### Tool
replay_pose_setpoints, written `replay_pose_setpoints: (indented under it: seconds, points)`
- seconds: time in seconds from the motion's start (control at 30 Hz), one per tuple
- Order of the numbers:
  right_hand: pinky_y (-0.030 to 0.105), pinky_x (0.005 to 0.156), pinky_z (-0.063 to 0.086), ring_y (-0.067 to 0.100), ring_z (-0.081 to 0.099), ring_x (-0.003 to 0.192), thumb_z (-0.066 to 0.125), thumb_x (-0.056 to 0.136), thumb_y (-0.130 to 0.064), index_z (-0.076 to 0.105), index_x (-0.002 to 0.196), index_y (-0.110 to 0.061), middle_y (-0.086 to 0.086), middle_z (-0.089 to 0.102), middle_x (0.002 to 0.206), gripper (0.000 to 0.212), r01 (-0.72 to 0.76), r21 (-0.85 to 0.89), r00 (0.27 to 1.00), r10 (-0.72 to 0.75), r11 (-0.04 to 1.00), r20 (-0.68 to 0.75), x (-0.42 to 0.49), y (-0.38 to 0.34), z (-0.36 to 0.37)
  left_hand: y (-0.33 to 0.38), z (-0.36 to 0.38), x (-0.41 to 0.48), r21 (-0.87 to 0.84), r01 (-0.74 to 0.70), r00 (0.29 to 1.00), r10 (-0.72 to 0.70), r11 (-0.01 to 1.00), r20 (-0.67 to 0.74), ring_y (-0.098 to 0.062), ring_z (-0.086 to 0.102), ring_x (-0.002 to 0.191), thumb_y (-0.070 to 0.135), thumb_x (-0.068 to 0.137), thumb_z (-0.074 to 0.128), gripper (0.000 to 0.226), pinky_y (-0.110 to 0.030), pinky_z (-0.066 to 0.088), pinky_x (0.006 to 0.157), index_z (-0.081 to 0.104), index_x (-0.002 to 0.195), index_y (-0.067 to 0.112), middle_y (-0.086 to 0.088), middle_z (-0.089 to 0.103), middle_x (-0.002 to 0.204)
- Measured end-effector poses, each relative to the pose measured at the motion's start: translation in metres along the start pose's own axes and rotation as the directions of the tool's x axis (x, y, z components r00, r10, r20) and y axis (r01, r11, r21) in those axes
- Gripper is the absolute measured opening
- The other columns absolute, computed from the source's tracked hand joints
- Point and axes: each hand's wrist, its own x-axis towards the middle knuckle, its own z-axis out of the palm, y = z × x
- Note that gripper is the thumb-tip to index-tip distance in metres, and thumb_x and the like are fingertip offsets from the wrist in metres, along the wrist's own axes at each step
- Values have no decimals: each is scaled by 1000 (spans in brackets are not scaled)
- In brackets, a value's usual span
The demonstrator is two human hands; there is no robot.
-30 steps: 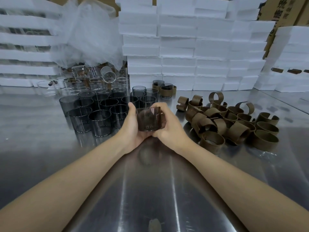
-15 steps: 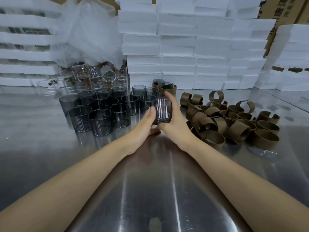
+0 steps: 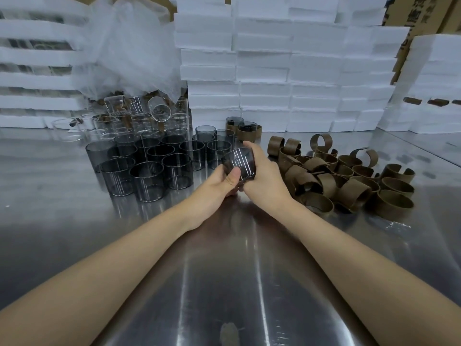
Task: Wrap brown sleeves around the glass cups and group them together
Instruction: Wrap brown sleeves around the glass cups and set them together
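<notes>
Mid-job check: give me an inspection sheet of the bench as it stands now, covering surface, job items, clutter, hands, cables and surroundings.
Surface: steel table, shiny, streaked with reflections.
Job's things: held cup, dark glass, tilted; whether it carries a sleeve cannot be told. Also bare dark cups grouped upright at left, loose brown sleeves piled at right, sleeved cups standing at the back.
Clutter: clear glasses jumbled at back left under crumpled plastic film.
Hands: left hand and right hand both grip the held cup.
Cables: nothing seen.
Surroundings: stacked white foam boxes behind the table; cardboard cartons at top right.
</notes>
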Motion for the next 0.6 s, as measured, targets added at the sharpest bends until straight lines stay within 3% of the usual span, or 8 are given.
replay_pose_setpoints:
  seconds: [0.1, 0.2, 0.33, 0.4, 0.47, 0.53, 0.6]
  points:
    - [46, 67, 57, 26, 63, 76, 52, 73, 4, 49, 126, -15, 6, 64, 90, 57, -43, -102, 999, 42, 994, -12, -1, -3, -2, 1, 1, 1, 0, 15, 999, -15, 1000, -36, -21, 54, 128, 58, 78, 52, 82, -44, 38, 112, 42, 141, 7, -7, 56, 138]
    - [37, 60, 49, 27, 56, 71, 53, 76, -3, 48, 92, -14, 2, 55, 76, 20, -63, -334, 998, 51, 940, -45, -2, -6, -2, 0, 0, 3, -6, 25, 998, -26, 1000, -63, -23, 55, 126, 44, 85, 48, 66, -42, 40, 111, 45, 137, 4, -9, 59, 135]
    - [34, 60, 38, 31, 52, 71, 53, 81, -10, 53, 77, -13, 5, 54, 75, 6, -128, -572, 991, 82, 810, -105, -1, -6, -5, 0, 3, 4, -8, -43, 993, 42, 999, -111, -4, 60, 111, 23, 98, 48, 40, -31, 48, 104, 45, 134, 6, 6, 62, 121]
    - [40, 63, 49, 33, 61, 76, 48, 84, -3, 63, 76, -10, 9, 62, 77, 18, -200, -382, 977, 154, 902, -146, -1, 0, -6, 0, 5, 4, -36, -99, 977, 90, 994, -194, -3, 60, 107, 18, 97, 51, 39, -27, 49, 100, 44, 134, 5, 5, 63, 117]
    - [47, 79, 57, 29, 66, 79, 42, 89, 3, 68, 85, -9, 12, 67, 82, 29, -237, 73, 957, 245, 969, -157, -1, -2, -5, 1, 3, 5, 8, -138, 942, 134, 990, -307, -9, 59, 109, 17, 94, 59, 47, -23, 47, 97, 42, 136, 8, 0, 61, 120]
    - [41, 95, 53, 21, 67, 91, 37, 100, -8, 65, 103, -12, 9, 70, 94, 29, -253, 433, 941, 324, 865, -98, -1, -10, 2, 1, -2, 6, 125, -129, 910, 167, 984, -379, -15, 58, 113, 17, 89, 68, 56, -26, 47, 99, 43, 138, 14, -6, 55, 128]
    - [34, 96, 50, 15, 68, 96, 30, 106, -32, 64, 105, -19, 0, 74, 92, 37, -289, 650, 934, 357, 703, 29, -4, -16, 11, 2, -5, 5, 273, -129, 903, 226, 953, -364, -14, 58, 112, 15, 81, 77, 62, -27, 48, 99, 47, 135, 21, -6, 50, 130]
